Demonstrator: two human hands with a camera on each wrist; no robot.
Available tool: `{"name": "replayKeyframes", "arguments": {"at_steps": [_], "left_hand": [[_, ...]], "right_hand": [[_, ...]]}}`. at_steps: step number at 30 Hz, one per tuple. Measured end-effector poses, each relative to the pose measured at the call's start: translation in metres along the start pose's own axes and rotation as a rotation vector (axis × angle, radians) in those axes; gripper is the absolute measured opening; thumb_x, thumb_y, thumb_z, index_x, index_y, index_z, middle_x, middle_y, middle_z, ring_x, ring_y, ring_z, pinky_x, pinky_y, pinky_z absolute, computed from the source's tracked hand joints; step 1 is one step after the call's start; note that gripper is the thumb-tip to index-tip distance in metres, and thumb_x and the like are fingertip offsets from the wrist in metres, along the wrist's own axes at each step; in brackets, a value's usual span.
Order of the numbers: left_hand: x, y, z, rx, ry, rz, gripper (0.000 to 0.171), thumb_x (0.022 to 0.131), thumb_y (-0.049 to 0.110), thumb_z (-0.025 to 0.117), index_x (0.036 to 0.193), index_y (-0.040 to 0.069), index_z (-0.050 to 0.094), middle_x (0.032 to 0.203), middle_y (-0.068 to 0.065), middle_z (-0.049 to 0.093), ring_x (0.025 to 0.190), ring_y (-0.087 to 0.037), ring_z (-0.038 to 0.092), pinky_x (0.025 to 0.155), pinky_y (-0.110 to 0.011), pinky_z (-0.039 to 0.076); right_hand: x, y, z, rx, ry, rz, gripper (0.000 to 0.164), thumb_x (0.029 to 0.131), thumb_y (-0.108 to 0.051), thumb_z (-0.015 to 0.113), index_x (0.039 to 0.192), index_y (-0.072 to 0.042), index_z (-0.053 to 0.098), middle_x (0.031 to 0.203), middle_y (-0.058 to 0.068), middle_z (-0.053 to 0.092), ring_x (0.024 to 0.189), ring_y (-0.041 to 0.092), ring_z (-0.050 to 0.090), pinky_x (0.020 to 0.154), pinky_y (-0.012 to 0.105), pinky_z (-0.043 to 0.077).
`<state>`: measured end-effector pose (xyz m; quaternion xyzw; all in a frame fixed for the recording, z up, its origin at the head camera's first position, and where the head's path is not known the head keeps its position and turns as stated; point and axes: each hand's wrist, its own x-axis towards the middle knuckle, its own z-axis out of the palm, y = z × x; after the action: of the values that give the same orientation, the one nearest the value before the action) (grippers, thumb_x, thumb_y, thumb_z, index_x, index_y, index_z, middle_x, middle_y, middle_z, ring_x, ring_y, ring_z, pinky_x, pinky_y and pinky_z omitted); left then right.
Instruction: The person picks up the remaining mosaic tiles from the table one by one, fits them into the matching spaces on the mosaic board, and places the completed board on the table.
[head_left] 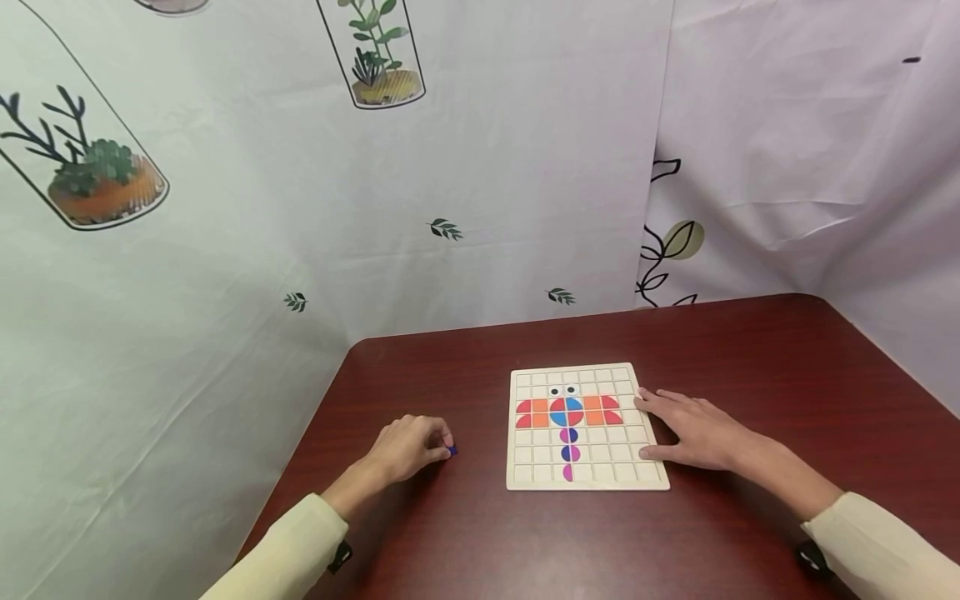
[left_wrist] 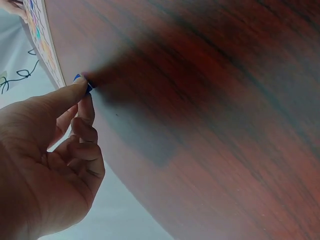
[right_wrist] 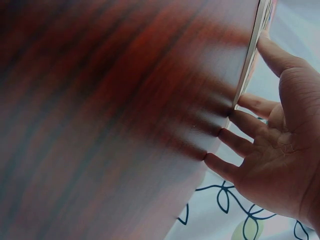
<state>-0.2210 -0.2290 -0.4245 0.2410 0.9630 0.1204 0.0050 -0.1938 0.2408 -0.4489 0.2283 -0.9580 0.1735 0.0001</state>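
Between thumb and fingertips, my left hand (head_left: pixel 408 446) pinches a small dark blue tile (left_wrist: pixel 89 85), low over the table to the left of the board. Most of the tile is hidden by the fingers. The wooden grid board (head_left: pixel 615 467) lies flat, with coloured tiles forming a dragonfly: two eye tiles (head_left: pixel 563 391), red and orange wings (head_left: pixel 540 412), a red and blue round body (head_left: pixel 566 412), and a tail (head_left: pixel 570 454) of pink and dark blue half-rounds. My right hand (head_left: pixel 693 429) rests at the board's right edge, fingers spread, thumb and index fingertip touching its rim.
The dark red wooden table (head_left: pixel 465 533) carries the board a little right of its middle. Behind and beside it hangs a pale cloth (head_left: pixel 510 167) printed with plants and leaves. The table's left edge runs near my left forearm.
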Motion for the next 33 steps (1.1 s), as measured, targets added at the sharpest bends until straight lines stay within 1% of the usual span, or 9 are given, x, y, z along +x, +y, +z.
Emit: {"name": "replayKeyframes", "arguments": {"at_steps": [5, 8, 11, 14, 19, 23, 30, 33], "left_hand": [[0.003, 0.002, -0.003, -0.004, 0.022, 0.014, 0.021, 0.091, 0.024, 0.086, 0.088, 0.032, 0.068, 0.09, 0.019, 0.07, 0.067, -0.004, 0.054, 0.061, -0.035, 0.046], [0.006, 0.004, -0.006, -0.017, 0.036, 0.017, 0.022, 0.092, 0.026, 0.086, 0.088, 0.034, 0.066, 0.088, 0.021, 0.07, 0.069, -0.003, 0.057, 0.063, -0.035, 0.047], [0.009, 0.006, -0.008, -0.035, 0.05, 0.033, 0.022, 0.092, 0.025, 0.086, 0.088, 0.034, 0.066, 0.085, 0.022, 0.071, 0.072, -0.002, 0.061, 0.063, -0.036, 0.048], [0.012, 0.007, -0.009, -0.056, 0.063, 0.042, 0.022, 0.093, 0.023, 0.085, 0.089, 0.033, 0.066, 0.085, 0.023, 0.072, 0.072, -0.001, 0.062, 0.063, -0.035, 0.048], [0.019, 0.009, -0.008, -0.065, 0.114, 0.058, 0.022, 0.093, 0.021, 0.085, 0.09, 0.033, 0.067, 0.084, 0.022, 0.071, 0.072, 0.001, 0.062, 0.063, -0.034, 0.049], [0.026, 0.013, -0.007, -0.066, 0.153, 0.075, 0.019, 0.094, 0.02, 0.084, 0.093, 0.031, 0.069, 0.086, 0.021, 0.072, 0.073, 0.002, 0.063, 0.064, -0.035, 0.05], [0.036, 0.023, -0.007, -0.075, 0.165, 0.072, 0.016, 0.095, 0.022, 0.083, 0.096, 0.032, 0.071, 0.089, 0.019, 0.074, 0.077, 0.001, 0.066, 0.067, -0.035, 0.052], [0.039, 0.027, -0.007, -0.077, 0.166, 0.082, 0.016, 0.095, 0.022, 0.083, 0.097, 0.033, 0.071, 0.091, 0.018, 0.075, 0.078, 0.0, 0.066, 0.068, -0.035, 0.052]], "right_hand": [[0.0, -0.001, 0.0, 0.0, 0.0, -0.002, 0.09, 0.086, -0.06, 0.081, 0.15, -0.002, 0.057, 0.157, 0.025, 0.05, 0.142, 0.052, 0.045, 0.104, 0.07, 0.042], [0.0, -0.001, -0.001, 0.0, 0.002, -0.004, 0.089, 0.086, -0.06, 0.081, 0.15, -0.001, 0.057, 0.157, 0.025, 0.05, 0.142, 0.051, 0.045, 0.104, 0.07, 0.042], [0.0, 0.0, 0.0, 0.0, 0.005, -0.006, 0.089, 0.086, -0.06, 0.081, 0.15, -0.002, 0.057, 0.157, 0.024, 0.051, 0.142, 0.051, 0.045, 0.104, 0.069, 0.042], [0.0, 0.0, 0.0, -0.002, 0.006, -0.008, 0.089, 0.086, -0.06, 0.081, 0.149, -0.001, 0.058, 0.157, 0.024, 0.051, 0.142, 0.051, 0.045, 0.104, 0.069, 0.042], [0.0, 0.001, 0.001, -0.008, 0.006, -0.006, 0.09, 0.086, -0.06, 0.081, 0.149, -0.001, 0.057, 0.156, 0.024, 0.051, 0.141, 0.051, 0.046, 0.104, 0.069, 0.042], [0.0, 0.0, 0.001, -0.007, 0.005, -0.005, 0.09, 0.086, -0.06, 0.081, 0.15, -0.001, 0.057, 0.157, 0.024, 0.051, 0.142, 0.051, 0.045, 0.104, 0.069, 0.042], [0.0, 0.0, 0.001, -0.002, 0.001, 0.003, 0.091, 0.086, -0.061, 0.081, 0.15, -0.001, 0.057, 0.157, 0.025, 0.05, 0.142, 0.051, 0.045, 0.104, 0.07, 0.042], [0.0, -0.001, 0.001, -0.004, 0.0, 0.004, 0.091, 0.086, -0.061, 0.081, 0.15, -0.002, 0.057, 0.157, 0.025, 0.05, 0.142, 0.051, 0.045, 0.104, 0.07, 0.042]]}}
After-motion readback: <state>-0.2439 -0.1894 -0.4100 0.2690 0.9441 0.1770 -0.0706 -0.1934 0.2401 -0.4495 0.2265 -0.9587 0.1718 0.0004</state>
